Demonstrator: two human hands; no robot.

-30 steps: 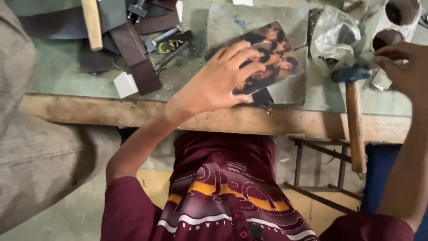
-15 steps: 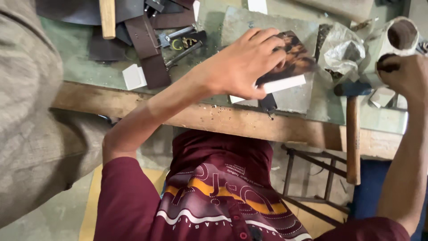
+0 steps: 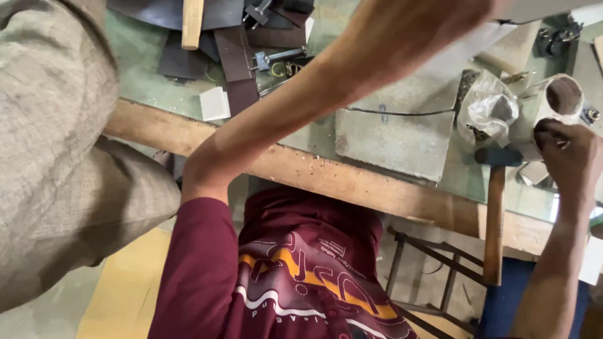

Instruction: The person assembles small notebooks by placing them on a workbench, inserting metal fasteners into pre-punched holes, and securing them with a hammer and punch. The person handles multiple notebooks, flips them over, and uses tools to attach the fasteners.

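Our right hand [image 3: 568, 154] is curled at the rim of a pale roll [image 3: 556, 100] near the counter [image 3: 163, 94] edge; we cannot tell how firmly it grips. Our left hand [image 3: 433, 25] is raised across the view, blurred; open or closed, we cannot tell.

Risk: the hammer [image 3: 495, 207] handle overhangs the counter edge, and a nudge from our right forearm could tip it off.

Around: grey slab [image 3: 396, 135], crumpled plastic bag [image 3: 490, 110], dark leather strips [image 3: 235, 53], white block [image 3: 215, 103]. A seated person's knee [image 3: 63, 157] crowds our left side.

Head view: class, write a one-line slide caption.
Left hand raised over a stone slab; right hand at a white cylinder beside a hammer.
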